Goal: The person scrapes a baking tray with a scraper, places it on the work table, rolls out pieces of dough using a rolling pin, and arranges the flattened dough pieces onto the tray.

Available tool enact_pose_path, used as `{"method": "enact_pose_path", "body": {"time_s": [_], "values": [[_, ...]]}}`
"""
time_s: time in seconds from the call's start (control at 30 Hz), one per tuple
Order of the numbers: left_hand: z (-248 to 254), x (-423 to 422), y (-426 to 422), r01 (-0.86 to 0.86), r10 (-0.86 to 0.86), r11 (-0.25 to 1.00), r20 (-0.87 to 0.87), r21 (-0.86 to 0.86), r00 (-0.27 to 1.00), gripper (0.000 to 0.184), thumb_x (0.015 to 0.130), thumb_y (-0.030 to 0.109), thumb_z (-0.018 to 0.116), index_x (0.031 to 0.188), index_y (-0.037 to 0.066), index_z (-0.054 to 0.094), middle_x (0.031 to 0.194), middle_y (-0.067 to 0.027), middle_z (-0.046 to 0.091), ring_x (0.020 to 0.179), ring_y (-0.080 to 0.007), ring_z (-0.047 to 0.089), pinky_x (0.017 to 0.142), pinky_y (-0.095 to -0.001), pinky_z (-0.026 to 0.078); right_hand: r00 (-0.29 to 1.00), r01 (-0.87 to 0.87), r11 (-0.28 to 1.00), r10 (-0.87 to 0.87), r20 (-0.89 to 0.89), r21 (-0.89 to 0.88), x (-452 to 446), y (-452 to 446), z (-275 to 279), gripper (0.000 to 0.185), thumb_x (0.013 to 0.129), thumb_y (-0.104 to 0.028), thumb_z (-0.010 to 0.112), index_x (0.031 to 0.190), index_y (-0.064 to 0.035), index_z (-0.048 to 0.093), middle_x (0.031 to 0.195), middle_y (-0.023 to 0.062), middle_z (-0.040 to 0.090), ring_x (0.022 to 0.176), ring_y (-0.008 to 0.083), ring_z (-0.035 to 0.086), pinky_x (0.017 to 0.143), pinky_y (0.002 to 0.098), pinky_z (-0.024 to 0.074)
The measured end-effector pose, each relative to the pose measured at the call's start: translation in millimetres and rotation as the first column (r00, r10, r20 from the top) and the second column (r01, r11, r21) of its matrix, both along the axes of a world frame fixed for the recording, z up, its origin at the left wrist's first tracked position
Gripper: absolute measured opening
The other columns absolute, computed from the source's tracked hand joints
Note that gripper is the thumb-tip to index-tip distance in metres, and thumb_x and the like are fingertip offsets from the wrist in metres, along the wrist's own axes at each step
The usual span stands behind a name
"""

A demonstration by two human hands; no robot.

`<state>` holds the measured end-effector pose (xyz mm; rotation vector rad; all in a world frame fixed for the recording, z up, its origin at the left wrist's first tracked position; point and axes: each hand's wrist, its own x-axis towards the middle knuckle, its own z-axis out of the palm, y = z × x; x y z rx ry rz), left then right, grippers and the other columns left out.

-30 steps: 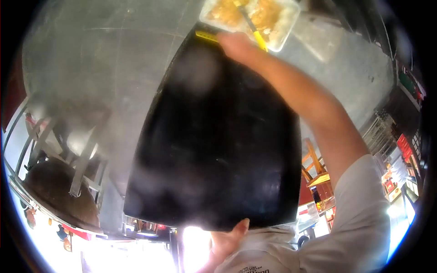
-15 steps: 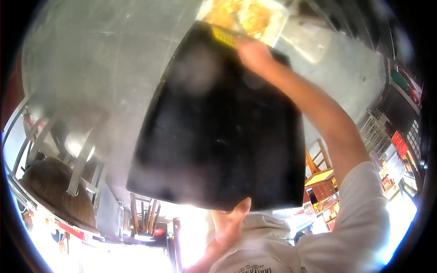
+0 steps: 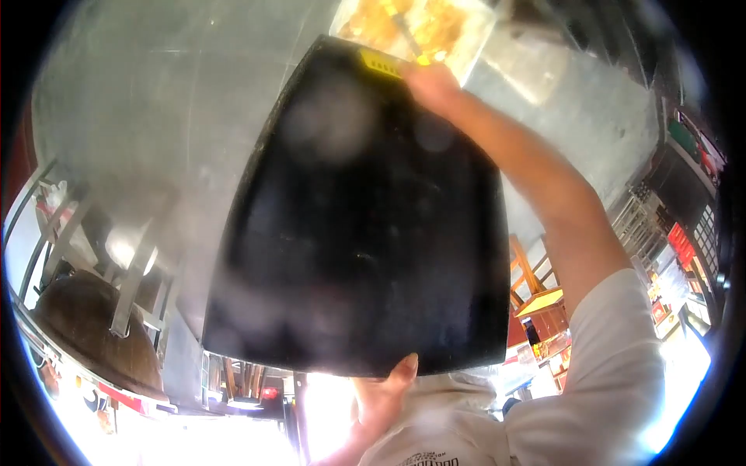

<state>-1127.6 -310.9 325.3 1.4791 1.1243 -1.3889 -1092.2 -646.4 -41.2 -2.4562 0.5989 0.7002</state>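
A large black board (image 3: 357, 233) with a smooth, slightly shiny face is held tilted up in front of me. My left hand (image 3: 385, 396) grips its near edge, with the thumb lying on top and the other fingers hidden below. At the far edge, my right hand (image 3: 435, 85) is closed around a flat yellow scraper-like piece (image 3: 381, 64) with small dark marks, which rests against the board. Just beyond lies a pale tray (image 3: 475, 58) holding an orange-yellow mass. A thin tool with yellow ends (image 3: 404, 31) lies across that mass.
A grey surface (image 3: 171, 101) spreads beyond the board. At the left stand a dark round-topped stool (image 3: 101, 330) and metal legs (image 3: 136, 279). Wooden furniture (image 3: 544, 311) and metal racks (image 3: 633, 221) are at the right. Bright light washes out the lower area.
The board has shifted slightly left and toward me, its near edge now lower in view. My left hand has moved down with it. The right hand keeps hold of the yellow piece at the far edge.
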Motion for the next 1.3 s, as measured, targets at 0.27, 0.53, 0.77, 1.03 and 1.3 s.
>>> {"method": "enact_pose_path", "body": {"time_s": [0.27,0.53,0.77,1.03,1.3], "values": [[-14,28,-40,0.064,-0.049,0.996,0.217,-0.063,0.975,0.031,0.079,0.013,0.075,0.106,0.008,0.06,0.087,0.0014,0.057,0.059,-0.009,0.046,0.047,-0.0251,0.036,0.935,-0.308,0.949,0.314,0.166,-0.061,-41,-23,50,0.015,0.088,-0.012,0.06,0.102,-0.008,0.062,0.082,0.0146,0.067,0.074,0.0379,0.068,0.064,0.0508,0.0544],[-10,28,-11,0.084,-0.09,0.994,0.094,0.073,0.991,0.039,0.075,0.021,0.071,0.11,0.012,0.057,0.083,0.0001,0.054,0.05,-0.0078,0.041,0.038,-0.023,0.031,0.96,-0.27,0.958,0.275,-0.045,0.094,-89,-7,53,0.01,0.091,-0.013,0.057,0.099,-0.0067,0.058,0.083,0.0184,0.066,0.076,0.0408,0.068,0.064,0.0511,0.0544],[-4,13,-13,0.119,-0.136,0.974,0.079,0.195,0.988,0.025,0.08,0.021,0.072,0.096,0.007,0.059,0.066,-0.0001,0.052,0.047,-0.0114,0.043,0.041,-0.0268,0.033,0.984,-0.175,0.984,0.175,0.012,-0.018,-50,-37,-27,0.01,0.09,-0.007,0.055,0.1,-0.0071,0.056,0.089,0.0161,0.067,0.08,0.0386,0.069,0.066,0.0495,0.055],[-4,43,-69,0.032,-0.045,0.997,0.176,0.074,0.983,0.022,0.078,0.014,0.072,0.092,0.009,0.056,0.075,0.0044,0.051,0.056,-0.006,0.042,0.046,-0.0213,0.03,0.993,-0.016,0.98,0.04,0.115,-0.197,-13,-93,22,0.023,0.098,-0.023,0.051,0.116,-0.0106,0.059,0.093,0.0197,0.068,0.081,0.0389,0.067,0.068,0.0497,0.0525],[4,47,-53,0.043,-0.055,0.996,0.167,0.075,0.984,0.028,0.08,0.013,0.08,0.103,0.002,0.068,0.095,-0.0039,0.066,0.085,-0.018,0.061,0.08,-0.0346,0.052,0.949,-0.315,0.948,0.315,0.014,0.041,-38,-27,45,0.014,0.09,-0.009,0.056,0.104,-0.0102,0.059,0.093,0.0151,0.066,0.079,0.04,0.069,0.07,0.0518,0.0564]]}}
